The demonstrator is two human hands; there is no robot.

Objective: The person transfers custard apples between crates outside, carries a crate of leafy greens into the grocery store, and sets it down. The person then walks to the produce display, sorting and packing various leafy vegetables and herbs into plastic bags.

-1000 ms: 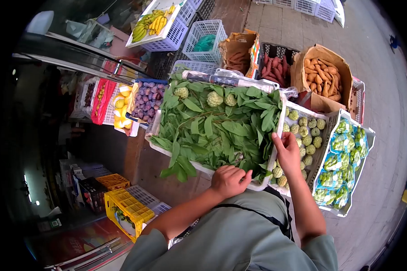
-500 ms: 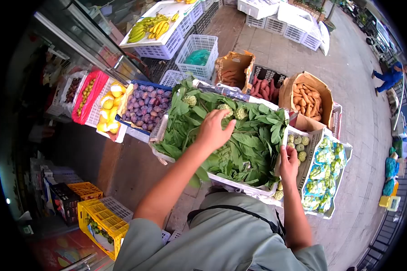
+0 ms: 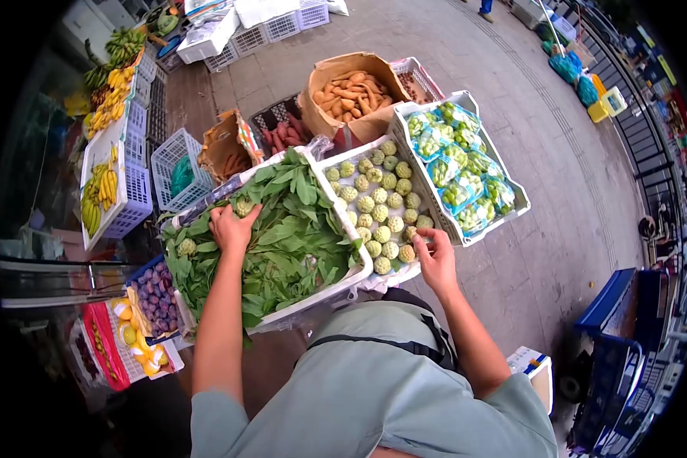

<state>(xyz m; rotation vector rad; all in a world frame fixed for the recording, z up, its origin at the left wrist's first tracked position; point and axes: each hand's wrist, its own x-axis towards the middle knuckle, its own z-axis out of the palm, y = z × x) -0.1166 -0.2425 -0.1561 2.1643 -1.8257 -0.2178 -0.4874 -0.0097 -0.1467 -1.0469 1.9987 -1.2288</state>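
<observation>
My left hand [image 3: 231, 227] reaches into a white crate [image 3: 365, 263] of green leaves [image 3: 290, 229], thumb and fingers around a custard apple [image 3: 243, 207]. Another custard apple [image 3: 185, 246] lies on the leaves to its left. My right hand [image 3: 437, 259] is at the near right corner of a tray of pale green custard apples [image 3: 379, 196]. Its fingers are parted and slightly curled beside the nearest fruits; whether the fingertips touch one is hard to make out.
Bagged green produce [image 3: 458, 164] fills a white crate on the right. Behind stand a carton of orange-skinned roots [image 3: 351, 95] and a crate of reddish roots [image 3: 286, 133]. Plums [image 3: 156, 298] and yellow fruits [image 3: 141, 343] sit to the left. A blue cart [image 3: 614, 336] stands at right.
The view has swung to the right, showing the custard apple tray fully. My right hand has left the leaf crate's rim for that tray. My left hand has closed in around a custard apple.
</observation>
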